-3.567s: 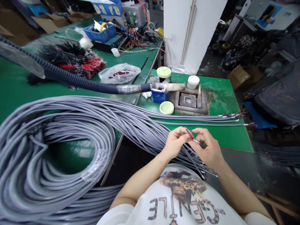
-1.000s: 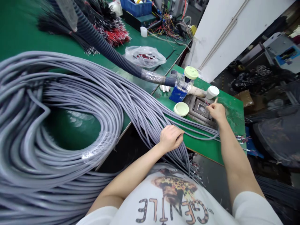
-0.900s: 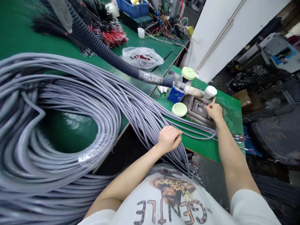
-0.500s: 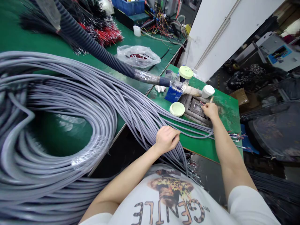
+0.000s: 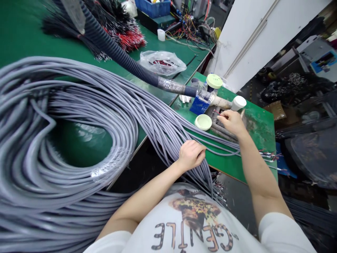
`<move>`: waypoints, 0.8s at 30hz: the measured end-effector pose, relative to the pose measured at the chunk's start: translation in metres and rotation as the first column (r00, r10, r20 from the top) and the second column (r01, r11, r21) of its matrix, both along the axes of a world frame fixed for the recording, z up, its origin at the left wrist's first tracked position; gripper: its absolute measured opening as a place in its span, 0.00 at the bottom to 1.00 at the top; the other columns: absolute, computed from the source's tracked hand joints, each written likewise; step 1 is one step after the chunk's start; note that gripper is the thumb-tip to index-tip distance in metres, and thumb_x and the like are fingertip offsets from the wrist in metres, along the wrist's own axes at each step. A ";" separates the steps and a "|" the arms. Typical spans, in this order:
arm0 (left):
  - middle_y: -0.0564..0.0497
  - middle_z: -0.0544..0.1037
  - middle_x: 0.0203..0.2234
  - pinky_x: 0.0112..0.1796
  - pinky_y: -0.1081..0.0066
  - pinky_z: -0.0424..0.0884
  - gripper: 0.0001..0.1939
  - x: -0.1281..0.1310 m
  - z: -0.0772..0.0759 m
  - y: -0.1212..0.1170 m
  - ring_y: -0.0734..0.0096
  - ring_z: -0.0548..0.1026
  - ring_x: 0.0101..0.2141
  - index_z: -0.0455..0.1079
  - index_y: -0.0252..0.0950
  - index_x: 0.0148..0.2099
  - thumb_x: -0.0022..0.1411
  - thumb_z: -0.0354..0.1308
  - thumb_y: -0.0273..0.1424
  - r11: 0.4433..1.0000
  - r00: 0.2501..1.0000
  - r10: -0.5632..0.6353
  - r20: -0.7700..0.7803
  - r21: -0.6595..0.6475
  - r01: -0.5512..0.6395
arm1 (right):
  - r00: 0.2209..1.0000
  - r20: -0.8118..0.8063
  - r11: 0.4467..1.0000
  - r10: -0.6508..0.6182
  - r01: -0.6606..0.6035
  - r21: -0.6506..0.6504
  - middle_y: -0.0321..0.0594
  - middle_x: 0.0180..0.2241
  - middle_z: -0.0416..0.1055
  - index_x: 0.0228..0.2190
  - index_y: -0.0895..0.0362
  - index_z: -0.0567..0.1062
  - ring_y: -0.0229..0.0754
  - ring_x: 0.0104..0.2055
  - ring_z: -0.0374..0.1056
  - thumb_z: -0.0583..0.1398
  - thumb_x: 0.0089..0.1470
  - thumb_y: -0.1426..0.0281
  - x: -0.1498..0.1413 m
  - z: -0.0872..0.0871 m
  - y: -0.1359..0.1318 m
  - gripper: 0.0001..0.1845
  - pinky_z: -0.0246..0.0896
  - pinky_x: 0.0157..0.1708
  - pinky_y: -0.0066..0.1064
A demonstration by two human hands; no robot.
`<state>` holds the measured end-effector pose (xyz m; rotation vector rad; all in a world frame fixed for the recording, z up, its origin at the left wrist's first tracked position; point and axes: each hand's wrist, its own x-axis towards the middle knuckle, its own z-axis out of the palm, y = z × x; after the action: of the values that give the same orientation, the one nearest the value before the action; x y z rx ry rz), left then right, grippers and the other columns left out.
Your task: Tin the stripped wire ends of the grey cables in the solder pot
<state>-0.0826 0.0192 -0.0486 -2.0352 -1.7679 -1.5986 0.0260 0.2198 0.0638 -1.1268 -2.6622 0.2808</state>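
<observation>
My right hand (image 5: 231, 123) is closed in a pinch over the dark square solder pot (image 5: 223, 133). Thin wires at the end of a grey cable stick out from its fingertips, a reddish one among them. My left hand (image 5: 192, 154) is curled over the bundle of grey cables (image 5: 168, 131), closed around grey cable; its fingertips are hidden beneath. A cable (image 5: 223, 153) runs from near the left hand across the green board and bends by the right wrist. Beside the pot stand a pale green round dish (image 5: 203, 122) and a white cup (image 5: 239, 102).
A large coil of grey cable (image 5: 116, 126) covers the left bench. A ribbed black hose (image 5: 126, 63) reaches down to the pot beside a blue box (image 5: 199, 105). Behind lie a clear plastic bag (image 5: 162, 63) and red-and-black wire bundles (image 5: 129, 38). Stripped cable ends (image 5: 268, 154) lie at the right.
My right hand has moved left across the solder pot, bringing the wire ends toward the pale green dish. My left hand stays on the cables. The whole view has shifted slightly.
</observation>
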 end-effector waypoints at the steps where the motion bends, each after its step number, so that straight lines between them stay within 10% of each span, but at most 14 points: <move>1: 0.51 0.77 0.26 0.33 0.66 0.64 0.06 0.000 0.000 0.000 0.69 0.72 0.29 0.71 0.38 0.37 0.61 0.52 0.27 1.000 1.000 0.000 -0.003 -0.001 0.000 | 1.000 0.027 1.000 0.009 -0.009 -0.001 0.41 0.26 0.72 0.24 0.59 0.76 0.39 0.28 0.63 0.57 0.52 0.64 -0.009 -0.002 -0.003 0.14 0.52 0.29 0.30; 12: 0.51 0.77 0.25 0.33 0.66 0.63 0.07 0.000 0.001 0.000 0.69 0.72 0.29 0.72 0.38 0.37 0.61 0.52 0.27 1.000 1.000 0.014 -0.024 -0.001 -0.014 | 0.964 0.264 0.999 0.012 -0.023 0.040 0.44 0.33 0.75 0.31 0.57 0.79 0.44 0.34 0.68 0.55 0.55 0.65 -0.043 -0.037 -0.004 0.13 0.53 0.32 0.31; 24: 0.51 0.77 0.25 0.33 0.66 0.63 0.06 -0.001 0.000 0.000 0.69 0.72 0.29 0.71 0.38 0.37 0.60 0.53 0.27 1.000 1.000 0.004 -0.006 0.015 -0.004 | 0.957 0.184 0.966 -0.225 0.194 0.171 0.45 0.30 0.77 0.29 0.58 0.80 0.45 0.31 0.68 0.56 0.53 0.62 0.030 -0.004 0.029 0.16 0.51 0.29 0.32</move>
<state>-0.0831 0.0194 -0.0485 -2.0272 -1.7513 -1.5979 0.0564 0.2487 0.0600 -1.4417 -2.6455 -0.0786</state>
